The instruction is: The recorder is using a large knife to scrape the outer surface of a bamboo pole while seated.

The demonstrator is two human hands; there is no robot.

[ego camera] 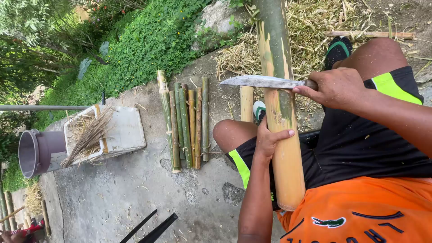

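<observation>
A thick bamboo pole (282, 112), green at the top and stripped pale lower down, runs from the top of the view to my lap. My left hand (269, 138) wraps around its pale lower part. My right hand (335, 87) grips the handle of a large knife (263, 82), whose blade lies flat across the pole, pointing left. I sit with bare knees in black shorts with bright green trim and an orange shirt.
Several split bamboo strips (186, 119) lie side by side on the concrete slab (117, 193) to my left. A white container holding thin dry slivers (105, 132) and a grey pipe (38, 150) sit further left. Dry shavings (310, 27) cover the ground ahead; green plants (148, 40) border the slab.
</observation>
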